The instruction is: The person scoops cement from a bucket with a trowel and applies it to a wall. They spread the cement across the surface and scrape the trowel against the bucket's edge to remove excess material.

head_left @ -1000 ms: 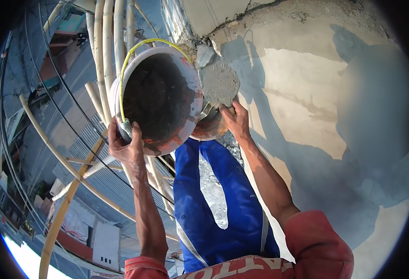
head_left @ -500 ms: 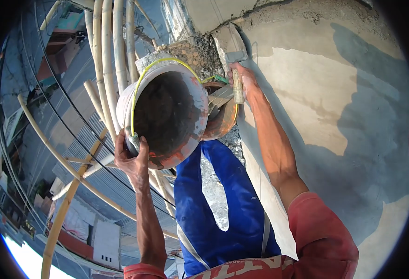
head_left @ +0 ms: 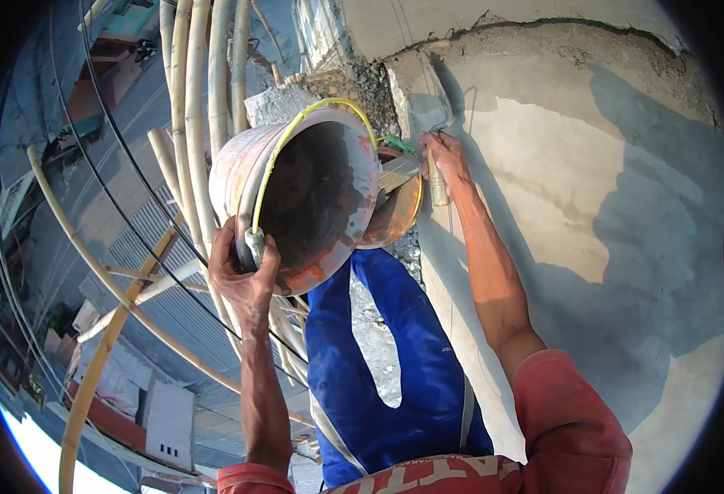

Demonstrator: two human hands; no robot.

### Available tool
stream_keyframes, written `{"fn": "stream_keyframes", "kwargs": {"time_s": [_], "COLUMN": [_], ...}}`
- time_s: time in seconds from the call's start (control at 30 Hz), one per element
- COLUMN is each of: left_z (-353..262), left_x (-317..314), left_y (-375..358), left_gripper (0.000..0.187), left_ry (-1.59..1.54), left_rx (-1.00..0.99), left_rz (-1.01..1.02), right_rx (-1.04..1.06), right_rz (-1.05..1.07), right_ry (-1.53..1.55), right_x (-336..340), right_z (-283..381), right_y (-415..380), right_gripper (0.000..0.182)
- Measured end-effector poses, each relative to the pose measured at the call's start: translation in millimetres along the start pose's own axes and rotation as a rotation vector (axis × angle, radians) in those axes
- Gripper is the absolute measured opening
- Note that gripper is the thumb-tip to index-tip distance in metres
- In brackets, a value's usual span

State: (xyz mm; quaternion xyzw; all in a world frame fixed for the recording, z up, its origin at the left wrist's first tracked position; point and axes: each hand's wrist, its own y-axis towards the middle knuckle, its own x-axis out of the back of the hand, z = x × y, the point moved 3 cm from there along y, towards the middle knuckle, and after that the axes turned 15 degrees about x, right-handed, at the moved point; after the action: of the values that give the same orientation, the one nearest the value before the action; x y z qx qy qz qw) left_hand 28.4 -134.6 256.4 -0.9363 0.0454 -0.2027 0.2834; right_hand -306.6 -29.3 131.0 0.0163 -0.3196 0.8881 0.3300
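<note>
My left hand [head_left: 245, 272] grips the lower left rim of a pale, mortar-stained bucket [head_left: 234, 169], beside the knotted end of its yellow handle [head_left: 273, 156]. The bucket is tilted so its mouth faces me, with a dark, smeared inside. In my right hand [head_left: 447, 156], fingers wrap round the wooden handle of a trowel [head_left: 439, 188]. Its blade points up along the wall and shows nearly edge-on, close to the plaster. Partly hidden behind the first bucket is a second, orange-stained bucket [head_left: 397, 221] with a flat grey piece [head_left: 399, 173] in it.
Grey plastered wall [head_left: 543, 181] fills the right side, with a rough crack along its top. To the left stand bamboo poles [head_left: 200, 107] and dark cables [head_left: 115, 123], with roofs and a street far below. Rough concrete [head_left: 370, 329] shows between my blue-trousered legs [head_left: 420, 354].
My right hand has shifted slightly down and right, turning the trowel blade from flat view to nearly edge-on. The bucket in my left hand has moved slightly right and turned a little.
</note>
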Motion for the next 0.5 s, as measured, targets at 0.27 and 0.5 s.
{"fn": "stream_keyframes", "kwargs": {"time_s": [0.27, 0.5], "left_z": [2.7, -0.8], "left_x": [-5.1, -1.7], "left_y": [3.6, -0.7], "left_gripper": [0.038, 0.041], "left_ry": [-0.02, 0.016], "left_rx": [-0.008, -0.034], "left_rz": [0.007, 0.017], "right_rx": [-0.082, -0.023], "right_rz": [0.075, -0.086], "right_ry": [-0.052, -0.148], "right_x": [8.7, 18.4], "right_z": [26.0, 47.5], "right_y": [34.2, -41.1], "right_gripper": [0.031, 0.025]}}
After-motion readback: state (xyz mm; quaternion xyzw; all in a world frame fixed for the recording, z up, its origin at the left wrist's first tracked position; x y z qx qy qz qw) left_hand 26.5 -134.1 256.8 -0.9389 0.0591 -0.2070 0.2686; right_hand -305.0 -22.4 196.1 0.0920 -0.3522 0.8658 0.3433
